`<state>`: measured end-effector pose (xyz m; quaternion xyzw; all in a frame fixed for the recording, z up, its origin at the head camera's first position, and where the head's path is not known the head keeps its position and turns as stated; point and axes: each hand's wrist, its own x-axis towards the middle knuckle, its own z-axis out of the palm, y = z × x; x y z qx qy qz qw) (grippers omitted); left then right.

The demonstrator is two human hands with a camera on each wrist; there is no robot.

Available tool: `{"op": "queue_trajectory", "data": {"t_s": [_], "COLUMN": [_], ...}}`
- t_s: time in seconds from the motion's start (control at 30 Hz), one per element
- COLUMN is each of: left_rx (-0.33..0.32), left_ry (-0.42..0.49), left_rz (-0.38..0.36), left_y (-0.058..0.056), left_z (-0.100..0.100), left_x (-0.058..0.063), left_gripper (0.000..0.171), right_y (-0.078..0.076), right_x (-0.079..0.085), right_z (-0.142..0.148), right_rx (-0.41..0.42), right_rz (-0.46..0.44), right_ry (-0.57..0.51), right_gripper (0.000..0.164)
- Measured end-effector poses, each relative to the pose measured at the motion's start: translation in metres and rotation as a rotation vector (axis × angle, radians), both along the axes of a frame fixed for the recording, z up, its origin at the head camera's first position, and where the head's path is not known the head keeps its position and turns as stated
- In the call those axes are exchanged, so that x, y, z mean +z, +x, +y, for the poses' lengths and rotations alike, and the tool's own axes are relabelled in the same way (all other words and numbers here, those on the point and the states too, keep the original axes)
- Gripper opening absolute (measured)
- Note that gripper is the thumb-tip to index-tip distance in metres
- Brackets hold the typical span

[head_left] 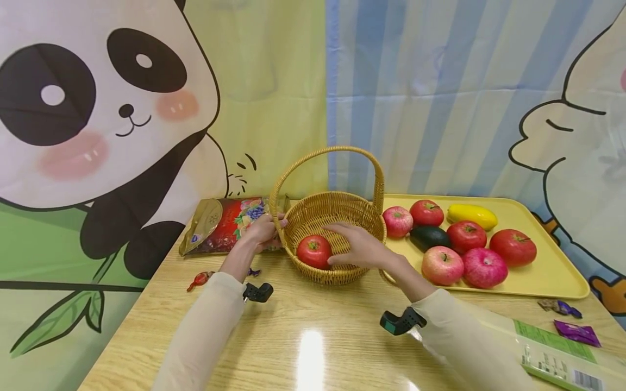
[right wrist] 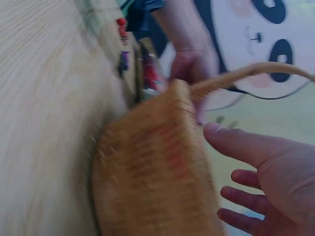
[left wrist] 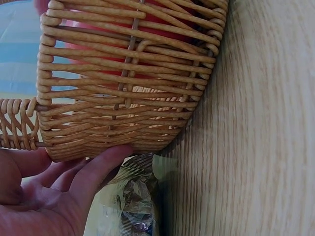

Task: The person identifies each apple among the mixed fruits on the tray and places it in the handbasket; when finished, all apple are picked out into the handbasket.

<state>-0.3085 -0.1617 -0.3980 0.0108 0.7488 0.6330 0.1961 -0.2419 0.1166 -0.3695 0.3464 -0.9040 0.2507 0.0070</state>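
Note:
A wicker basket (head_left: 337,212) with a tall arched handle stands on the table, and a red apple (head_left: 314,251) lies inside it at the near left. My left hand (head_left: 264,231) holds the basket's left side, where the handle joins the rim; in the left wrist view its fingers (left wrist: 98,169) touch the outside of the weave. Over the basket's right half hovers my right hand (head_left: 359,247), its fingers spread and holding nothing. The right thumb is right beside the apple in the head view. In the right wrist view the right fingers (right wrist: 246,199) are apart above the rim.
Right of the basket, a yellow tray (head_left: 552,271) bears several apples, a yellow fruit (head_left: 471,216) and a dark green one (head_left: 430,239). A red-and-gold bag (head_left: 222,222) lies at left. Wrapped candies (head_left: 199,281) and a green-and-white package (head_left: 557,353) lie nearer the front.

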Motion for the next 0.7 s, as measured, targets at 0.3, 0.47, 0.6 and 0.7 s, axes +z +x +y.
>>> {"op": "queue_trajectory", "data": {"t_s": [0.3, 0.47, 0.6, 0.7], "left_rx": [0.012, 0.009, -0.001, -0.009], "left_ry": [0.002, 0.010, 0.021, 0.028], "left_rz": [-0.002, 0.003, 0.007, 0.008], "left_y": [0.002, 0.003, 0.001, 0.000], "left_z": [0.000, -0.001, -0.001, 0.001], "left_x": [-0.001, -0.001, -0.003, -0.004], "left_gripper": [0.045, 0.045, 0.045, 0.045], "right_y": [0.033, 0.047, 0.050, 0.052], "right_x": [0.034, 0.029, 0.017, 0.005], "right_z": [0.122, 0.177, 0.204, 0.216], "right_rx": [-0.133, -0.210, -0.239, -0.239], "right_rz": [0.139, 0.146, 0.130, 0.122], "right_ry": [-0.027, 0.054, 0.133, 0.155], "right_gripper": [0.066, 0.064, 0.065, 0.068]}}
